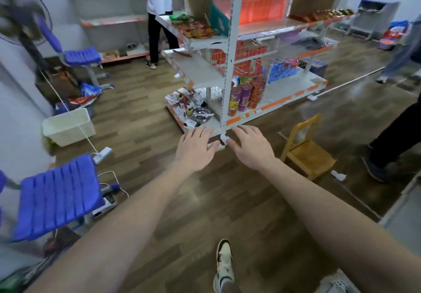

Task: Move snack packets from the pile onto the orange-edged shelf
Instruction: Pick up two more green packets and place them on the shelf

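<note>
Both my arms reach forward over the wooden floor toward a white shelving unit with orange edge strips (275, 103). My left hand (193, 149) and my right hand (250, 147) are empty, fingers spread, just short of the unit's bottom front corner. A pile of snack packets (193, 27) lies on the top-left shelf. More packets (182, 103) are heaped on the bottom-left shelf around a metal bowl (200, 115). Purple and red snack tubs (245, 95) stand on the bottom-right shelf. The middle-left shelf (196, 69) is nearly bare.
A small wooden chair (305, 149) stands right of my hands. Blue folding seats (57, 197) and a white bin (68, 126) are at left, with a fan (22, 12) behind. One person (157, 19) stands beyond the shelves; another person's leg (391, 137) is at right.
</note>
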{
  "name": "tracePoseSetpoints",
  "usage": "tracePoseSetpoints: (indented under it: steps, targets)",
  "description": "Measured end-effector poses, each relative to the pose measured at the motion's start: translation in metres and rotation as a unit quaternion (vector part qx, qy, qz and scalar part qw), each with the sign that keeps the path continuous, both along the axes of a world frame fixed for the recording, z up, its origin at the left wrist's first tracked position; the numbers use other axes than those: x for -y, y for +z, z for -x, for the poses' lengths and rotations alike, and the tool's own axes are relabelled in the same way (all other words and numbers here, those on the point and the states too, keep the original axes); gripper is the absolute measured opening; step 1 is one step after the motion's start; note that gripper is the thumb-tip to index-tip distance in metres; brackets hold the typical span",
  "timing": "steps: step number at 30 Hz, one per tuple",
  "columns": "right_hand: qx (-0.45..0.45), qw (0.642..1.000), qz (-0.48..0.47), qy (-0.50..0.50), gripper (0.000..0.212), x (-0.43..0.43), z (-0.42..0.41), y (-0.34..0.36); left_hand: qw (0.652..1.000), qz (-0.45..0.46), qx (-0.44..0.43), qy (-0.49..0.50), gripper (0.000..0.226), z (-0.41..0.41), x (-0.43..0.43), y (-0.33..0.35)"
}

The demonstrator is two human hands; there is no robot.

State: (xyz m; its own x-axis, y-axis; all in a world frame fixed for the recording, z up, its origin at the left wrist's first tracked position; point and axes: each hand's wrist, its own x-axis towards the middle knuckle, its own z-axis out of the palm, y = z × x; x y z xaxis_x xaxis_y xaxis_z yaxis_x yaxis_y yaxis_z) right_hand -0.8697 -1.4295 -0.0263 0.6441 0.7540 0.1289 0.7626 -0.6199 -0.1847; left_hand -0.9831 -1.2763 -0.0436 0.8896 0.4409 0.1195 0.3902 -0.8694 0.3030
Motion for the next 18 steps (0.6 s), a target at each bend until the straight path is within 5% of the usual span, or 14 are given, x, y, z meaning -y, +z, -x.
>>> tracePoseSetpoints:
  steps: [18]
  targets:
    - [-0.009, 0.995, 0.008, 0.095, 0.065, -0.269, -0.194, -0.011, 0.995, -0.011, -0.001, 0.097, 0.055, -0.164, -0.239, 0.004]
